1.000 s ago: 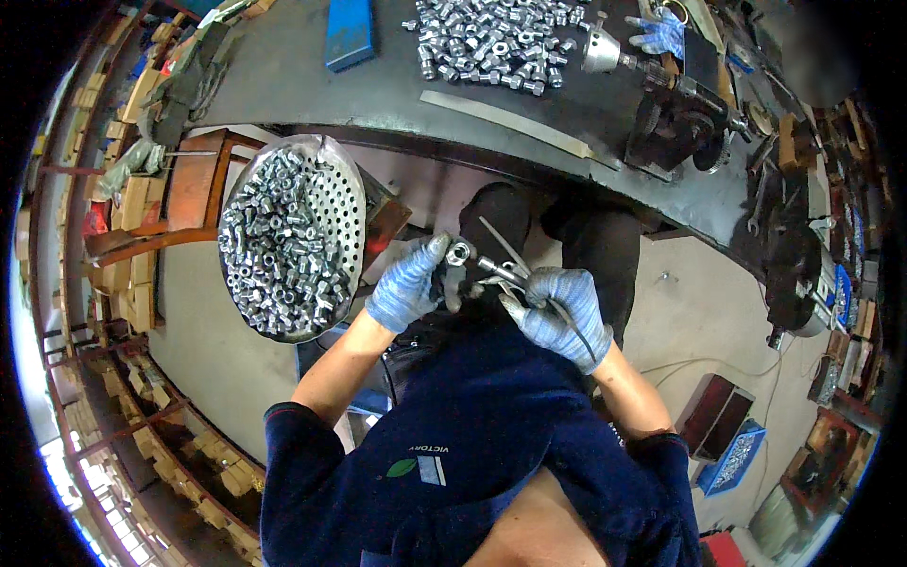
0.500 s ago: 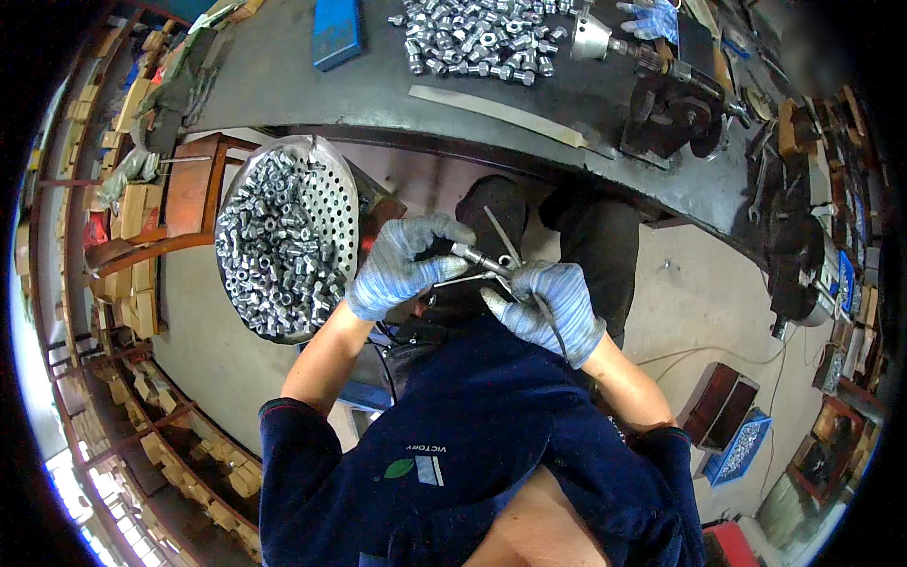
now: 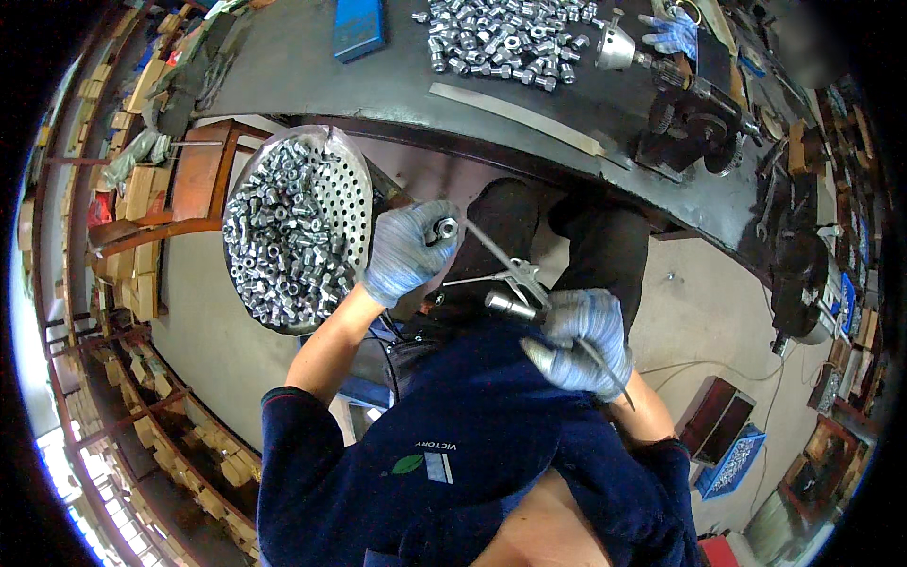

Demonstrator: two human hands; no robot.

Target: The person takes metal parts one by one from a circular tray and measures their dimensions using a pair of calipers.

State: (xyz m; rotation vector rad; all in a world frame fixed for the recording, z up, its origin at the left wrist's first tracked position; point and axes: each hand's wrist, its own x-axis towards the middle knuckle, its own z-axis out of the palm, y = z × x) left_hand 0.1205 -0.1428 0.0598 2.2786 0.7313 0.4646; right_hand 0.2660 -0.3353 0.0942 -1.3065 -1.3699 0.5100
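My left hand (image 3: 406, 253), in a grey-blue knit glove, is curled around a small shiny metal fitting (image 3: 446, 227) whose open end faces up. Lower and to the right, my gloved right hand (image 3: 584, 342) is closed on a metal cylindrical tool (image 3: 510, 305), which juts out toward the left. A thin, pointed metal strip (image 3: 605, 370) also sticks out of this hand. Just beyond its fingers is a slim metal tool with thin arms (image 3: 520, 274); how it is held is hidden. The hands are apart, above my lap.
A perforated metal basin (image 3: 354, 189) of fittings stands at my left, near a wooden chair (image 3: 200, 180). The dark workbench (image 3: 312, 90) ahead carries a pile of fittings (image 3: 505, 38), a blue box (image 3: 357, 28), a flat file (image 3: 515, 115) and a chuck machine (image 3: 685, 113).
My hands have separated: the left has drawn up and away with the fitting, its end now turned upward. My right hand has shifted right and lower with the tools. The whole view has shifted slightly.
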